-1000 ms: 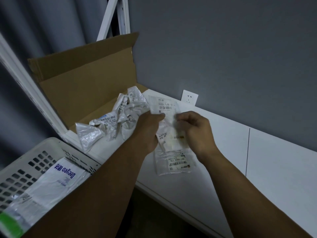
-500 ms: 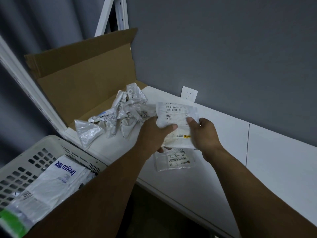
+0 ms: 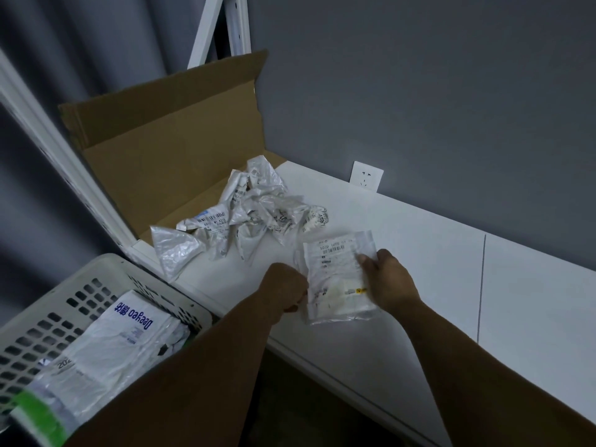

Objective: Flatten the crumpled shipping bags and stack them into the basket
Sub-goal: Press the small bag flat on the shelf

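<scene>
Furthest left, basket (image 3: 38, 330): a white plastic laundry basket with slotted walls is sitting at the lower left, just off the front corner of the bench.
Bags in the basket: a flattened white bag printed "Deeyeo" (image 3: 122, 330) is lying on top, and a clear bag with a green edge (image 3: 42, 411) is lying nearer the camera.
Cardboard box (image 3: 167, 150): it is standing open at the back left of the bench, with its flap raised against the grey wall.
Crumpled shipping bags (image 3: 254, 214): a loose pile is spilling from the mouth of the box onto the bench, and barcode labels are showing on several of them.
Left hand (image 3: 283, 290): its fingers are curling in tightly at the left edge of the flattened shipping bag, pinching that edge.
Flattened shipping bag (image 3: 338, 279): it is being held between the two hands, label side up, over the bench near its front edge and just in front of the crumpled pile; whether it is touching the bench I cannot tell.
Right hand (image 3: 390, 279): it is gripping the bag's right edge, thumb lying on top and fingers tucked beneath.
Wall socket (image 3: 367, 175): a white socket is sitting on the wall just above the bench.
Bench (image 3: 451, 269): its white top is running off to the right.
</scene>
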Tool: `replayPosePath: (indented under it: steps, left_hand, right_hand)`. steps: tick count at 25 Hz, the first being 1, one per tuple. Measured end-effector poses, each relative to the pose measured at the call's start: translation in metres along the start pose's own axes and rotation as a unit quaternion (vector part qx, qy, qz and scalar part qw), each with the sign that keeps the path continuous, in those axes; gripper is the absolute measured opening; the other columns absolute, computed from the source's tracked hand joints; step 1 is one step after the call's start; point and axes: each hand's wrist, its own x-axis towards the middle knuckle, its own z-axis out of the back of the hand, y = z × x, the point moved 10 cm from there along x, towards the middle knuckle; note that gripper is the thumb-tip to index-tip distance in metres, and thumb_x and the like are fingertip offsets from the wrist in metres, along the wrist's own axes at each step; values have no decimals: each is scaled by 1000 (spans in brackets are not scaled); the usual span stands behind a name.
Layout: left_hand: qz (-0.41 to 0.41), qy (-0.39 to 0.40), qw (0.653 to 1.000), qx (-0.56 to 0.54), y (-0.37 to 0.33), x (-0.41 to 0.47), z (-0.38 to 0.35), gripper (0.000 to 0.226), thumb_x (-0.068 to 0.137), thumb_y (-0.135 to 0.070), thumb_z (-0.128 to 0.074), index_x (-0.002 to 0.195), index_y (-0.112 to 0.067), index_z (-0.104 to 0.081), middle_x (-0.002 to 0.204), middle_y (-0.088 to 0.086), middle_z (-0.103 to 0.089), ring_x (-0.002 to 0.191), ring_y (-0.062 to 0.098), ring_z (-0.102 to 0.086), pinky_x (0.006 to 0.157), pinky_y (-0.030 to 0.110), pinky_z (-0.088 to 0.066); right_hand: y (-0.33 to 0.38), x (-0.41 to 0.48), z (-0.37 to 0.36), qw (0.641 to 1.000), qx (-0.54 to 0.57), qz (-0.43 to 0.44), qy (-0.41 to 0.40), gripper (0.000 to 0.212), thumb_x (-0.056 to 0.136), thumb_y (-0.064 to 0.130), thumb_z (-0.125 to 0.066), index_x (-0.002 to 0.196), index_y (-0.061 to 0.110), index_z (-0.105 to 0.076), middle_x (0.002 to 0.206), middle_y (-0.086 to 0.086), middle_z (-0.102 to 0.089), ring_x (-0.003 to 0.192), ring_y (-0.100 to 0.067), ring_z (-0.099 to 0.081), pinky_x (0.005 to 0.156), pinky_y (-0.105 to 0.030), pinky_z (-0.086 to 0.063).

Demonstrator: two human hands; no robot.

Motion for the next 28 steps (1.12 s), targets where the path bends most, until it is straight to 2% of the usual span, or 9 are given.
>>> replayPosePath:
  steps: [2, 6, 9, 12, 14, 16, 18, 24, 28]
  left_hand:
    - [-2, -11, 1000, 18, 7, 11, -2, 17, 89, -5, -68, 74, 0, -61, 66, 11, -60, 43, 12, -58, 46, 23, -48]
    - [-4, -32, 997, 68, 8, 26, 0, 25, 93, -14, -61, 71, -16, -49, 73, 2, -56, 58, 14, -56, 43, 19, -46]
    - [-25, -37, 995, 90, 10, 34, 2, 19, 91, -13, -66, 77, -2, -60, 80, 13, -62, 67, 23, -58, 62, 26, -49]
    - [-43, -53, 996, 63, 10, 36, 8, 27, 85, -14, -75, 92, 11, -68, 82, 21, -66, 70, 27, -59, 66, 32, -46]
    - [-47, -51, 996, 60, 10, 37, 7, 26, 82, -17, -78, 90, 7, -70, 86, 22, -70, 71, 30, -64, 65, 34, -49]
    - [-45, -56, 995, 70, 13, 38, 6, 26, 81, -18, -79, 89, 5, -71, 90, 25, -71, 83, 37, -69, 70, 39, -54]
    - [-42, -54, 994, 83, 19, 42, 3, 27, 82, -20, -78, 90, 6, -71, 91, 26, -70, 91, 41, -69, 75, 42, -56]
    - [0, -58, 995, 79, 28, 48, 3, 25, 85, -25, -62, 86, 0, -67, 84, 20, -71, 79, 37, -70, 72, 44, -60]
    - [-17, -73, 990, 116, 22, 40, 6, 26, 85, -26, -64, 75, -3, -62, 69, 14, -65, 66, 32, -68, 68, 40, -60]
  right_hand:
    - [-3, 3, -9, 1000, -26, -5, 8, 41, 103, 51, -40, 99, 11, -45, 105, -17, -64, 98, -39, -60, 83, -43, -47]
    - [-5, 11, -22, 998, -52, -12, 25, 47, 103, 54, -38, 108, 8, -47, 114, -20, -64, 106, -41, -60, 88, -46, -48]
    - [-7, 8, -17, 988, -150, -27, -17, 57, 100, 57, -39, 125, 6, -45, 128, -21, -54, 119, -40, -51, 96, -49, -45]
    - [38, 0, -22, 961, -235, 111, -89, 54, 102, 48, -41, 139, 10, -44, 146, -21, -40, 134, -40, -36, 105, -50, -37]
    - [65, -3, -48, 946, -237, 217, -50, 53, 104, 42, -38, 150, 16, -38, 160, -21, -25, 148, -40, -20, 117, -52, -25]
    - [71, 1, -75, 930, -269, 250, 9, 54, 107, 42, -29, 157, 22, -26, 167, -14, -7, 154, -35, 0, 123, -52, -6]
    - [63, 7, -90, 924, -295, 241, 34, 56, 107, 46, -21, 159, 25, -19, 168, -10, 1, 154, -31, 9, 123, -55, 3]
    - [38, 15, -113, 924, -317, 205, 68, 66, 102, 60, -6, 160, 29, -3, 168, -5, 8, 154, -28, 12, 122, -57, 3]
    - [35, 14, -118, 915, -333, 222, 41, 97, 82, 69, 27, 161, 25, -8, 168, -10, -1, 155, -33, 2, 121, -61, -4]
